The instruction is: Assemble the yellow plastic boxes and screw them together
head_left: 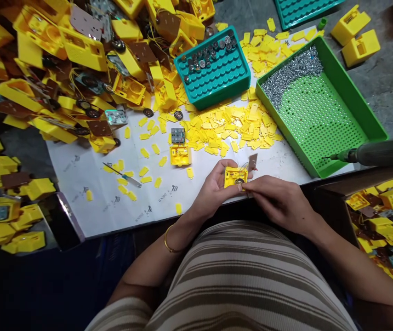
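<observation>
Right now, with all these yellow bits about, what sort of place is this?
Probably an assembly workshop: yellow casings are heaped up, a green tray holds many small metal pieces, and a screwdriver lies on the white sheet.

yellow casing (pixel 232 175), open side up

head cam | worn on head | facing forward, steeply down | near both hands (pixel 283 202) | white worktop (pixel 103 154) beyond

My white-papered table (pixel 106 220) carries flat yellow plastic tabs (pixel 230 126) and, by its near edge, a rectangular green plastic tray (pixel 330 110).
</observation>
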Action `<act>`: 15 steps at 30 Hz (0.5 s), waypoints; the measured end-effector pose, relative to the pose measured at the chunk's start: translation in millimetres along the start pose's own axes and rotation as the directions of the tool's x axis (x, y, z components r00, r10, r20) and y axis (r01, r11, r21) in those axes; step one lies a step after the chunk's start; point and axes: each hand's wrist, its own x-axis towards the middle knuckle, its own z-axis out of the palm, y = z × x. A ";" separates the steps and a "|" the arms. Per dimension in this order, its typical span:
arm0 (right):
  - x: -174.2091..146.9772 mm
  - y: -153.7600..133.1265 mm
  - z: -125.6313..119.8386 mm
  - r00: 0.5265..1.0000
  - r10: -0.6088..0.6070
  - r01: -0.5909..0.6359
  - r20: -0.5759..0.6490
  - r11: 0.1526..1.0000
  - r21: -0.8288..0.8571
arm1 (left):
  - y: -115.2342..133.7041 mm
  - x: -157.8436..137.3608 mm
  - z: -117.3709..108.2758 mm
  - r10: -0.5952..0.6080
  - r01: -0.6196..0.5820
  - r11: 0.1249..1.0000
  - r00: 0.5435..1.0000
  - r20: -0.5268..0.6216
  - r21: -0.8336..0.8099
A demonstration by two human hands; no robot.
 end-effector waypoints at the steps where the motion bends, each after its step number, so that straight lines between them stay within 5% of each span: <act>1: -0.7 2.0 -1.0 0.999 0.020 -0.018 -0.039 0.998 0.052 | 0.6 0.3 -0.3 -0.003 0.003 1.000 1.000 -0.002 0.006; 5: 5.3 16.8 -4.7 0.919 0.286 -0.196 -0.271 0.929 0.315 | 0.8 -1.3 -1.4 -0.042 0.042 0.999 0.999 0.031 0.025; 8: 17.8 28.0 -6.1 0.895 0.437 -0.340 -0.085 0.793 0.505 | -0.3 -3.7 -1.9 -0.054 0.053 0.998 0.998 0.033 0.026; 11: 29.6 34.1 -6.5 0.893 0.434 -0.417 0.116 0.703 0.577 | 0.6 -6.0 -3.1 -0.067 0.065 0.997 0.997 0.046 0.045; 15: 34.9 35.7 -8.9 0.919 0.391 -0.354 0.052 0.760 0.545 | 3.8 -8.2 -5.4 -0.094 0.093 0.984 0.996 -0.003 0.154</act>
